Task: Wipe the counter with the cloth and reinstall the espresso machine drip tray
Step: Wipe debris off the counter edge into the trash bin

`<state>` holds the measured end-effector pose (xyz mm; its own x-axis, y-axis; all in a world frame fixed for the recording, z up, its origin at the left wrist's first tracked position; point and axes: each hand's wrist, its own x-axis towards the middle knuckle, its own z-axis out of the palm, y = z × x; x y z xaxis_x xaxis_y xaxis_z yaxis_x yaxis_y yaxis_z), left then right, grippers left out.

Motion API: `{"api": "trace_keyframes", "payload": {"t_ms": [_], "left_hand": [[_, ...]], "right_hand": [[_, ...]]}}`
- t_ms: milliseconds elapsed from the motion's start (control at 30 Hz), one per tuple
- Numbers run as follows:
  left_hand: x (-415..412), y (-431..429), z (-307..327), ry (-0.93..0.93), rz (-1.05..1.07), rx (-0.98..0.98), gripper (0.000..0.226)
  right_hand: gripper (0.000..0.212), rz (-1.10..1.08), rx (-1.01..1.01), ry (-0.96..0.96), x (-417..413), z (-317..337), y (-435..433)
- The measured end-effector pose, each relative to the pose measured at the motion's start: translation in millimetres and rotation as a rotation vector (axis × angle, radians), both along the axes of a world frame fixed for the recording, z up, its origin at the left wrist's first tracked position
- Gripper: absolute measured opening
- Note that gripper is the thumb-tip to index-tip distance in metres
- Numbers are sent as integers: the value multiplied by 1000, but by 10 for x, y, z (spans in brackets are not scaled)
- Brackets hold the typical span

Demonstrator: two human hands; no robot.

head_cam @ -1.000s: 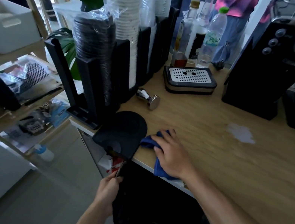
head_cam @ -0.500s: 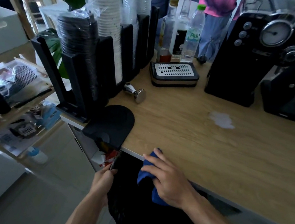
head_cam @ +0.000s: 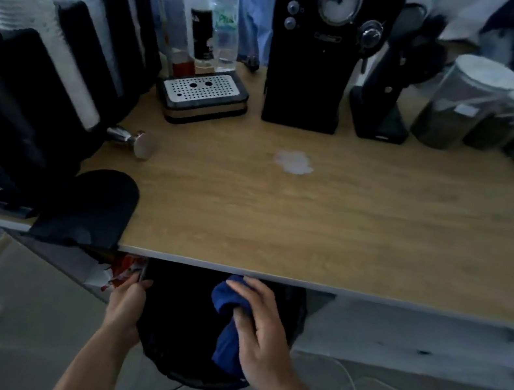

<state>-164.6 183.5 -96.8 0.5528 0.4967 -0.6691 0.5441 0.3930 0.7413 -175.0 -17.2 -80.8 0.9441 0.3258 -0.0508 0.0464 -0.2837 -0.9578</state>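
My right hand (head_cam: 259,329) grips a blue cloth (head_cam: 227,327) just below the front edge of the wooden counter (head_cam: 312,225), over a black bin (head_cam: 189,320). My left hand (head_cam: 126,306) holds the bin's rim on the left. The drip tray (head_cam: 202,96), black with a perforated metal grate, rests on the counter at the back, left of the black espresso machine (head_cam: 311,56). A whitish spill patch (head_cam: 294,162) lies on the counter in front of the machine.
A metal tamper (head_cam: 136,142) lies on its side near a black cup-and-lid rack (head_cam: 45,82) at left. A black mat (head_cam: 92,207) overhangs the counter edge. Bottles (head_cam: 210,25) stand behind the tray; a grinder (head_cam: 387,90) and jars (head_cam: 470,105) stand to the right.
My right hand has drawn the cloth off the counter's front edge and down over the bin. My left hand stays on the bin rim. The view has swung right.
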Motion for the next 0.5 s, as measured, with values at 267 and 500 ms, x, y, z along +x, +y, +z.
{"api": "trace_keyframes", "payload": {"t_ms": [267, 500], "left_hand": [[90, -141, -27, -12, -66, -19, 28], [116, 37, -344, -12, -6, -51, 25]], "right_hand": [[27, -590, 231, 295, -214, -38, -134], [19, -1116, 522, 455, -76, 70, -360]]}}
